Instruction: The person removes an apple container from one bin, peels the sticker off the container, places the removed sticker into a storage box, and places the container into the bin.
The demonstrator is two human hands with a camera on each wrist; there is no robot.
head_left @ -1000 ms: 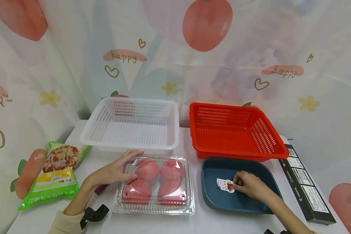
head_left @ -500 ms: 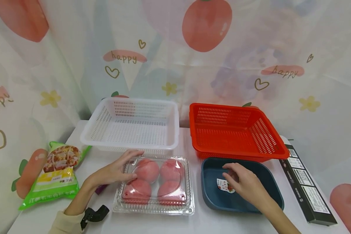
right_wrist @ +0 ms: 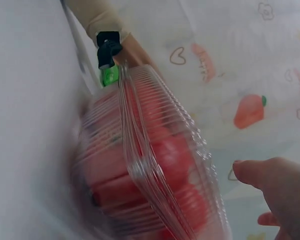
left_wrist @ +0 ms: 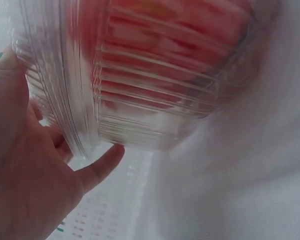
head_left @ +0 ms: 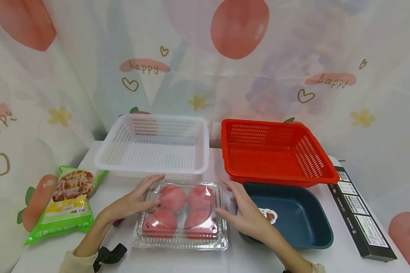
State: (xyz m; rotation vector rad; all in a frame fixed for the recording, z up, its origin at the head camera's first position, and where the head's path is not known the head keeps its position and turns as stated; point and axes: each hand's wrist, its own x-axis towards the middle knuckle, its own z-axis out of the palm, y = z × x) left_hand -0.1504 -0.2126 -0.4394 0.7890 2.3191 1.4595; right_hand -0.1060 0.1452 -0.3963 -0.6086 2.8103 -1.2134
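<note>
**A:** So what was going on right up front?

**B:** A clear clamshell box [head_left: 180, 216] sat on the white table [head_left: 177, 261], near the front edge, with four pink peaches [head_left: 172, 200] inside. The left hand [head_left: 133, 203] lay over its left side, fingers stretched flat on the lid. The right hand [head_left: 242, 214] was at the box's right edge, fingers straight and spread, touching or just about. Neither hand was curled round anything.

**A:** Wrist cams any help?

**B:** Barely. The left one was blurred ribbed plastic plus palm and thumb. The right one showed the box on edge, smeared, with only a couple of fingertips.

**A:** Anything cut off?

**B:** A black clip thing [head_left: 110, 254] by the left sleeve, half hidden. Something purple [head_left: 117, 222] poked out under the left wrist; couldn't tell what.

**A:** Labels?

**B:** A sticker [head_left: 268, 215] with a red fruit picture lay in the dark blue tray [head_left: 304, 231] just right of the box; its print was too small to read. The green snack bag [head_left: 68, 204] on the left had Chinese text I couldn't make out. The long black box [head_left: 360, 214] far right had white label panels, unreadable.

**A:** And further back?

**B:** A white basket [head_left: 153, 146] and a red basket [head_left: 276, 151] side by side, then a curtain [head_left: 205, 57] printed with "happy" [head_left: 144, 66], hearts and flowers.
</note>
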